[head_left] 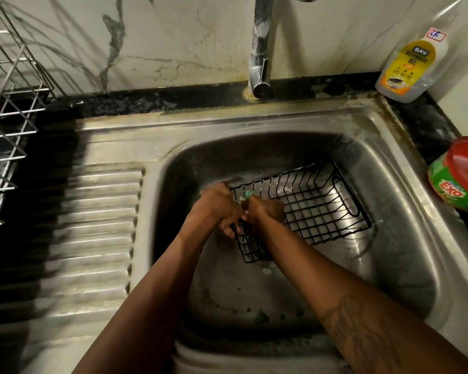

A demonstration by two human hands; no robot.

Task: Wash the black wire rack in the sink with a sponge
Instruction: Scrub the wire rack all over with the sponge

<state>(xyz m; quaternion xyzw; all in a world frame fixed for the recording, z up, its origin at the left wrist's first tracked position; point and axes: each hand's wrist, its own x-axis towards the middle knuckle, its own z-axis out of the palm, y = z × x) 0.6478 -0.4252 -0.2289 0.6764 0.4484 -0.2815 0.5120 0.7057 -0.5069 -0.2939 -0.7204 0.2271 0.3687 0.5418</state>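
The black wire rack lies tilted in the steel sink, leaning toward the right wall. My left hand grips the rack's left edge, fingers curled round the wire. Right beside it, my right hand holds a green sponge against the same edge; only a small green and white bit of the sponge shows between the hands. Both hands are a little blurred.
The tap stands behind the basin with no water visible. A dishwash gel bottle and a red-lidded green Exo tub sit on the right counter. A metal dish rack stands at the left, beside the ribbed drainboard. Green specks lie on the basin floor.
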